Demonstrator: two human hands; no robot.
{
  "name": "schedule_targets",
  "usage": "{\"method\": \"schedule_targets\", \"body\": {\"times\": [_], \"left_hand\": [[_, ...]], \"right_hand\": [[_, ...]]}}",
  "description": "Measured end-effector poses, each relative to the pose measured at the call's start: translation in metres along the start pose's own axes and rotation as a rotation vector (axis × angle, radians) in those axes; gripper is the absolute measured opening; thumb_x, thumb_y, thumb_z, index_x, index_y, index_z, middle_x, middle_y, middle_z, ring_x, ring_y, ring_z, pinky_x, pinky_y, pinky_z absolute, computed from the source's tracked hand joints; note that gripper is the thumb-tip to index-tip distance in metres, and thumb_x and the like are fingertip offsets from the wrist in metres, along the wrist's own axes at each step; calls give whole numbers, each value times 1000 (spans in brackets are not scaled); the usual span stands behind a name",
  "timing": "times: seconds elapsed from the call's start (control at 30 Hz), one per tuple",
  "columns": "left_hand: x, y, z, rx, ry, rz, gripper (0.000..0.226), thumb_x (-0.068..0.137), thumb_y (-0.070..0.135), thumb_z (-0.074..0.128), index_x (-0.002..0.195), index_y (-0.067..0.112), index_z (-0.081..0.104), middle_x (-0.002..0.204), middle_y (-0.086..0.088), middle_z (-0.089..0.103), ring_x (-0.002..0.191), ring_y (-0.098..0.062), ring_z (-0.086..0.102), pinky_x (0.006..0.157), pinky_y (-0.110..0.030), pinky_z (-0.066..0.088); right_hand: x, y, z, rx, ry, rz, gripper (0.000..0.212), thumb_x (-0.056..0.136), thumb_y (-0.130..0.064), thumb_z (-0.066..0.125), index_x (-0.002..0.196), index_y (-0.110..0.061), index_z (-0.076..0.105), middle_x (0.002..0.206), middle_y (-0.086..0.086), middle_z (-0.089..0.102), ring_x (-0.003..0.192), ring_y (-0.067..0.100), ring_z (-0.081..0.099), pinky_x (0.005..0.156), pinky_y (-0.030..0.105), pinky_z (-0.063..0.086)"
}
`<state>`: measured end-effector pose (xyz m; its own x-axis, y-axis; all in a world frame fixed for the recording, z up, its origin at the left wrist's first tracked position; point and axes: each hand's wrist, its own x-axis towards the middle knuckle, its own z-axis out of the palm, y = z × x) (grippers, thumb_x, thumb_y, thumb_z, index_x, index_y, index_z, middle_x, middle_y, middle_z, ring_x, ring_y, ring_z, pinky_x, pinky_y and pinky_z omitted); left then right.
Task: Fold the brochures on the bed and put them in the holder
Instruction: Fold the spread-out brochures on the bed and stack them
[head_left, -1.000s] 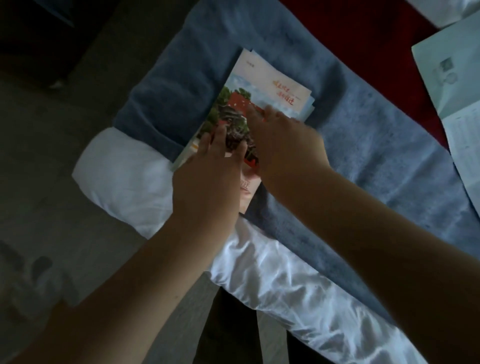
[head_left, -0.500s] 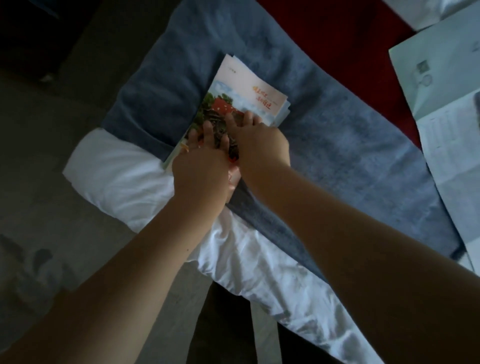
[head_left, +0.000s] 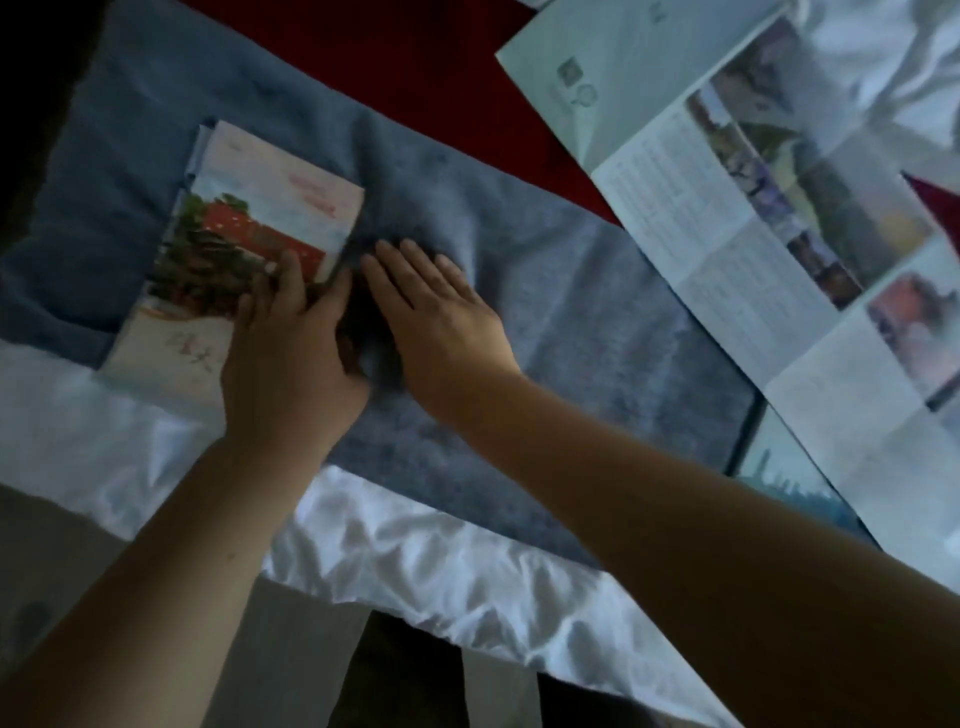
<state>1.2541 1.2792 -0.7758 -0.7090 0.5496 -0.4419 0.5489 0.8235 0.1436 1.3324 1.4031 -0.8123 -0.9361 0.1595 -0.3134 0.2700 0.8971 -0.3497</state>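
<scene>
A folded brochure stack (head_left: 249, 234) with a red building picture lies on the blue-grey towel (head_left: 597, 322) at the left. My left hand (head_left: 291, 353) rests flat on the stack's lower right part, fingers on the cover. My right hand (head_left: 441, 317) lies flat on the towel just right of the stack, fingers apart, holding nothing. A large unfolded brochure (head_left: 769, 208) with text and photos is spread at the upper right. No holder is visible.
White bed sheet (head_left: 415, 561) runs along the near bed edge. A dark red cover (head_left: 441, 78) shows behind the towel. A dark-edged flat item (head_left: 779, 467) peeks from under the unfolded brochure. Floor lies below the bed edge.
My right hand has slid off the folded stack to the right onto the towel. The view has swung right, showing more of the unfolded brochure. My left hand stays on the stack.
</scene>
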Motion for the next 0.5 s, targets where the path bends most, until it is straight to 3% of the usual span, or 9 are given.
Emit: {"method": "schedule_targets", "body": {"times": [0.17, 0.3, 0.4, 0.5], "left_hand": [[-2, 104, 20, -39, 54, 197, 70, 96, 24, 62, 161, 19, 34, 169, -20, 17, 155, -42, 19, 125, -53, 18], [10, 187, 25, -31, 99, 355, 65, 100, 34, 57, 160, 23, 34, 170, -15, 17, 155, -37, 21, 123, -50, 20], [14, 234, 29, -63, 118, 397, 57, 103, 32, 53, 157, 21, 40, 169, -13, 24, 154, -35, 25, 122, -50, 26], [12, 263, 38, -42, 125, 426, 59, 103, 36, 49, 159, 23, 36, 169, -12, 22, 156, -33, 20, 126, -49, 21]], "right_hand": [[-83, 87, -2, -107, 99, 266, 68, 105, -36, 37, 165, -12, 15, 171, 19, 0, 158, 35, -5, 127, 49, -3], [-133, 154, -6, -43, 114, 545, 61, 109, -44, 22, 164, -21, 14, 171, 16, -9, 157, 38, -14, 126, 52, -9], [-166, 175, -5, 7, 130, 492, 59, 107, -37, 35, 163, -25, 19, 172, 10, -3, 157, 34, -12, 127, 50, -5], [-195, 177, -2, 69, 98, 361, 68, 103, -34, 45, 164, -26, 15, 172, 6, 2, 158, 31, -10, 128, 50, 1]]}}
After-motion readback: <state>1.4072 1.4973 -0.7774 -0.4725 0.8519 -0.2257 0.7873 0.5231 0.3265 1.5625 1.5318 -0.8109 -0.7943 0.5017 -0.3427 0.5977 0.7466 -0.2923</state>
